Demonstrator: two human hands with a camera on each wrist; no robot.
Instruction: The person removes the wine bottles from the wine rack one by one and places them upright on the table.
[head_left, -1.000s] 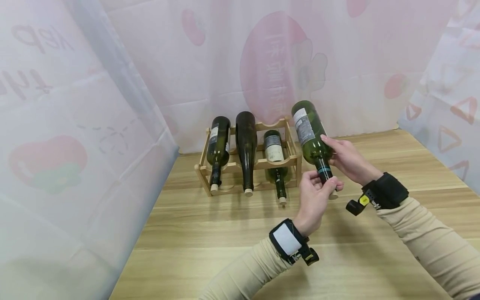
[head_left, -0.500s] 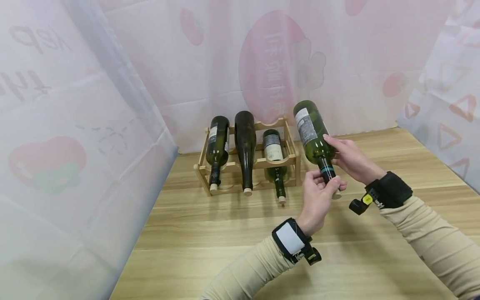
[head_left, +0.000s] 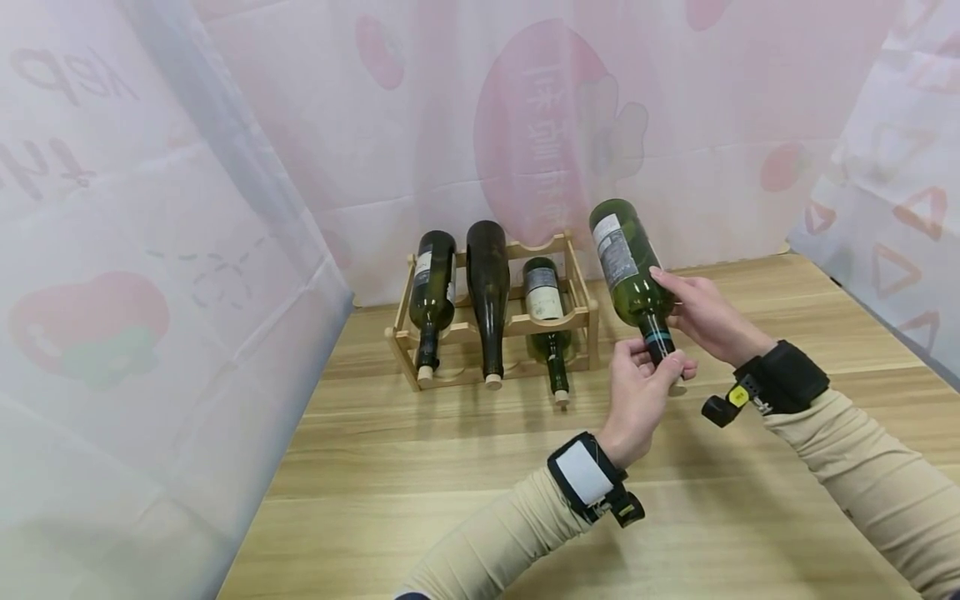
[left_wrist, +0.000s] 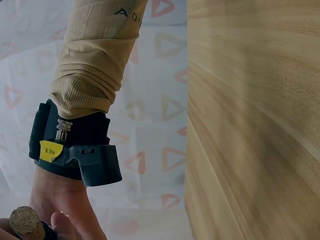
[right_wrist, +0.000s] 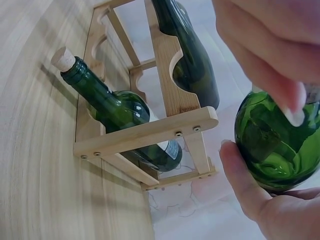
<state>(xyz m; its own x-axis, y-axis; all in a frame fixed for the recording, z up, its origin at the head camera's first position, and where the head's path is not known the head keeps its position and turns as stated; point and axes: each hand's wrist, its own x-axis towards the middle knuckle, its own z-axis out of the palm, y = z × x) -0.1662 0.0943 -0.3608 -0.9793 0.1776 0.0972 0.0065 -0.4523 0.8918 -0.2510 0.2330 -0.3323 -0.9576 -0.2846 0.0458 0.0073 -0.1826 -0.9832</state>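
You are holding a green glass bottle (head_left: 630,258) up off the table (head_left: 360,500), just to the right of the wooden rack (right_wrist: 145,133). Its round, shiny body is tilting up and away from you, and its thin neck is pointing down toward you. A white and gray paper label (head_left: 615,254) is covering one side, and a speckled, crumbly-looking cork (left_wrist: 25,222) is plugging the tip. Your left hand (head_left: 637,396) is pinching the neck, and your right hand (head_left: 708,317) is gripping the smooth body. The pale rack is showing scooped, wavy bars. A dark bottle with a label (head_left: 432,287) and a plain dark bottle (head_left: 487,275) are lying in its top row, while a smaller-looking green one (head_left: 551,347) is lying below. Wrinkly tan sleeves (head_left: 487,533) are covering your arms. The table is showing streaky wood lines, and thin, creased cloth (head_left: 420,142) is hanging behind.
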